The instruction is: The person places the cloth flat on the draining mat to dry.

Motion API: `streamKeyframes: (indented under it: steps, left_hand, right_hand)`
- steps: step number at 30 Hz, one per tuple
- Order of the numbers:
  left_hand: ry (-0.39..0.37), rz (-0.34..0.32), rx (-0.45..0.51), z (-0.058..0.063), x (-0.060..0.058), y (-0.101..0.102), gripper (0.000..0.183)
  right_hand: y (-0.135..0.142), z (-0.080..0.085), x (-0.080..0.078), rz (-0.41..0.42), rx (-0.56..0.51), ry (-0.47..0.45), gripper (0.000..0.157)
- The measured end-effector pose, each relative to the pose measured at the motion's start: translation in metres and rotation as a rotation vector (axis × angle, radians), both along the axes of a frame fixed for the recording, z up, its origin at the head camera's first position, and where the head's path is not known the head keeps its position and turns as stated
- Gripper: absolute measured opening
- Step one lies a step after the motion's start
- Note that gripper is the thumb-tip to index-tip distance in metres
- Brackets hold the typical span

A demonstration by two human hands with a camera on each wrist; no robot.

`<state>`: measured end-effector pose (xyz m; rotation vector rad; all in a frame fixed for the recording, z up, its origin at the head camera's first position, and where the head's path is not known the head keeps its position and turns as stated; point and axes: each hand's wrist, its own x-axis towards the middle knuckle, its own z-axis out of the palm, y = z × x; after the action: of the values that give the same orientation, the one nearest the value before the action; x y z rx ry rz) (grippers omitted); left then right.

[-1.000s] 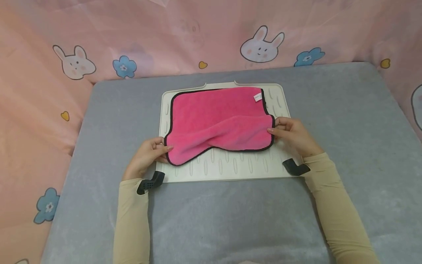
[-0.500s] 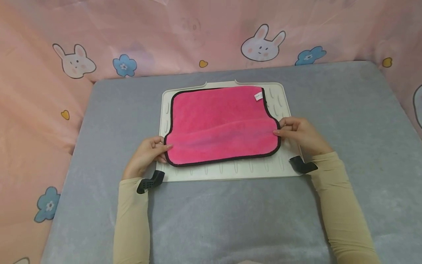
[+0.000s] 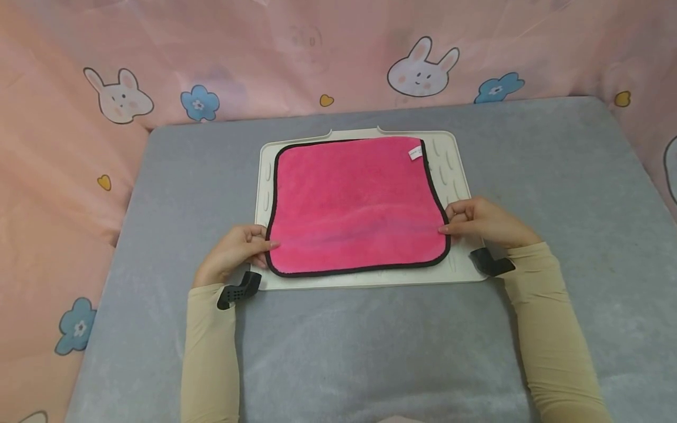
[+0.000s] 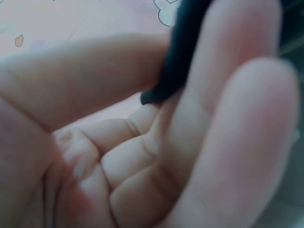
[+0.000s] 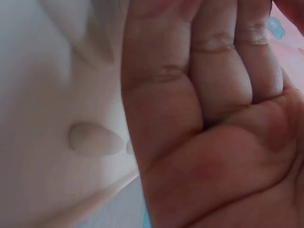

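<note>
On the surface (image 3: 370, 352), a tray (image 3: 468, 255) is set below the fingers (image 3: 264, 246). Over it, between the fingers, the cloth (image 3: 357, 205) is laid; its side edges are pinched by the left hand (image 3: 233, 252) and right hand (image 3: 489, 223), apparently so it lies flat.
</note>
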<state>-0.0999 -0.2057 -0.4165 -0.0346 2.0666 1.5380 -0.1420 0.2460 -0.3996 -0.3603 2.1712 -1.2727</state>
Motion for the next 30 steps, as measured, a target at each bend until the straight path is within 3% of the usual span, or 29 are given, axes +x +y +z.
streamKeyframes:
  steps: [6,15,20,24,30]
  left_hand:
    - [-0.011,-0.047,-0.011,0.002,0.001,0.001,0.02]
    - [-0.017,0.022,-0.08,0.0,-0.003,0.011,0.02]
    - [0.013,0.07,-0.174,0.001,-0.014,0.023,0.025]
    - [0.014,0.113,-0.158,0.001,-0.025,0.027,0.023]
    - [0.021,0.124,-0.139,0.005,-0.041,0.027,0.027]
  right_hand:
    - [0.0,-0.002,0.0,0.028,0.028,-0.064,0.026]
    - [-0.005,-0.005,-0.002,-0.042,0.114,-0.051,0.035]
    - [-0.006,-0.005,-0.01,-0.042,0.12,-0.038,0.033]
    - [-0.011,-0.003,-0.022,-0.026,0.144,-0.025,0.032]
    - [-0.017,0.006,-0.04,-0.02,0.177,-0.037,0.03]
